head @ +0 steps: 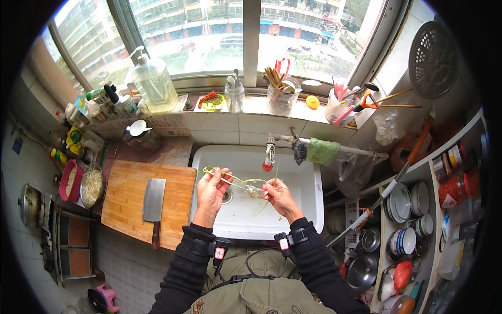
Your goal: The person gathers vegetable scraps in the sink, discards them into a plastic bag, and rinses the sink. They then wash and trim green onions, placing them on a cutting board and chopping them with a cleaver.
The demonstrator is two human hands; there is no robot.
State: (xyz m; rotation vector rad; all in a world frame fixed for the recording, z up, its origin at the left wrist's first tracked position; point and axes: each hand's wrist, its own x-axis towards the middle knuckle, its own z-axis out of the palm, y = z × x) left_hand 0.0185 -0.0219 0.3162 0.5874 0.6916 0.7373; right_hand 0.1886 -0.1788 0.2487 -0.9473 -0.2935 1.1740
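Note:
Thin green onions (240,183) stretch between my two hands, above the white ceramic sink (251,229). My left hand (211,190) holds their green stalks over the sink's left side, its palm turned up. My right hand (281,196) pinches the stems and leaves with its fingertips; pale, root-like strands hang between the hands. The metal drain (226,196) shows just past my left hand. Left of the sink, a cleaver (154,200) lies on a wooden cutting board (121,196), touched by neither hand.
A faucet with a red nozzle (267,166) juts over the back of the sink. A green cloth (323,151) hangs on the pipe. Left of the board stand a metal bowl of bean sprouts (91,186) and a pink basket (71,180). Shelves with bowls (402,241) are at the right.

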